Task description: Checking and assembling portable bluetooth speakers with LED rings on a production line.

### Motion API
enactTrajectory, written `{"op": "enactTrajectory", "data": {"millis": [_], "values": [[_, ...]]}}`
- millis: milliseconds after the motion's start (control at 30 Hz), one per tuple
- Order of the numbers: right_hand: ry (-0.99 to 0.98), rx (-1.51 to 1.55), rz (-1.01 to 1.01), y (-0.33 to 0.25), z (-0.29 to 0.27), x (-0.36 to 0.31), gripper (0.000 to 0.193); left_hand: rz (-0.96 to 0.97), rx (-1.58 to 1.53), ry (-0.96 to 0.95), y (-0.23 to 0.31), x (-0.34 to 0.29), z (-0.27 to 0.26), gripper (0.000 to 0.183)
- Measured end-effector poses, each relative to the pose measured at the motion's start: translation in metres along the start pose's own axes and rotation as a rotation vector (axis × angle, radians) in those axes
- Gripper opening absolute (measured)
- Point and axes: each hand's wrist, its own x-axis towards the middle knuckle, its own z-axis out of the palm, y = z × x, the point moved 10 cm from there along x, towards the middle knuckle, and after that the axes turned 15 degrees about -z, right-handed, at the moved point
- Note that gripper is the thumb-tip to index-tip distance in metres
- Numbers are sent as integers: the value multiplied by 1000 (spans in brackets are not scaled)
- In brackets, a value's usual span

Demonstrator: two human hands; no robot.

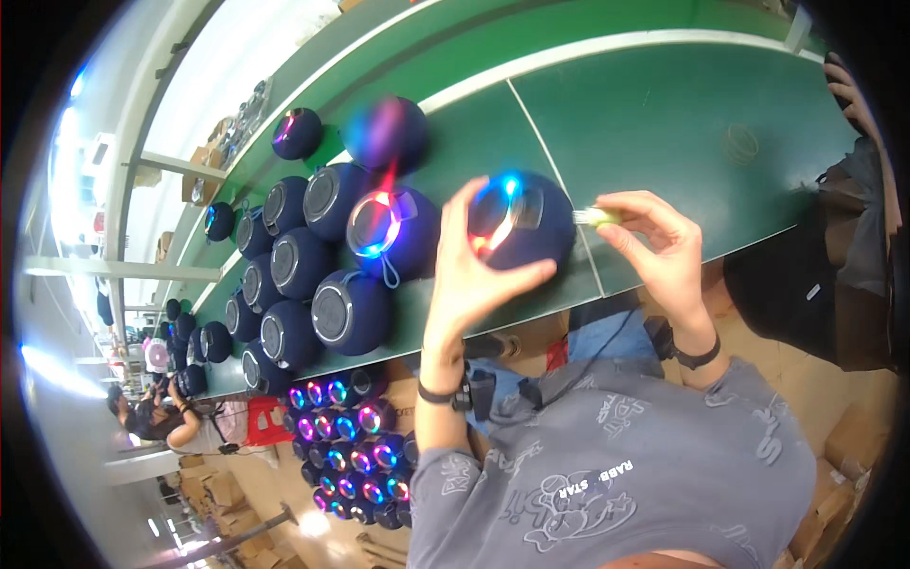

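Observation:
A dark blue ball-shaped speaker with a glowing multicoloured ring rests on the green table in front of me. My left hand grips it from the left, thumb along its near side and fingers over its far left. Pinched between thumb and fingers of my right hand is a small yellow-green stick with a pale, plug-like end. That end points at the speaker's right side; whether it touches cannot be made out. Just left of my left hand sits another lit speaker with a cord loop.
Several more dark speakers stand in rows to the left on the green table. Lit speakers stack below the table edge. A rubber-band-like ring lies at the right. A person is at the far right; another sits far left.

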Motion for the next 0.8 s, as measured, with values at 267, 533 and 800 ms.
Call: {"op": "enactTrajectory", "data": {"millis": [267,533,800], "values": [[-352,-109,-145,-41,56,9,21,-129,-179,47,-30,-77,-3,114],[-506,-185,-216,-50,69,17,11,-18,83,94,-12,-80,2,111],[-508,-223,-233,-47,73,17,12,-19,99,124,-3,-79,6,110]]}}
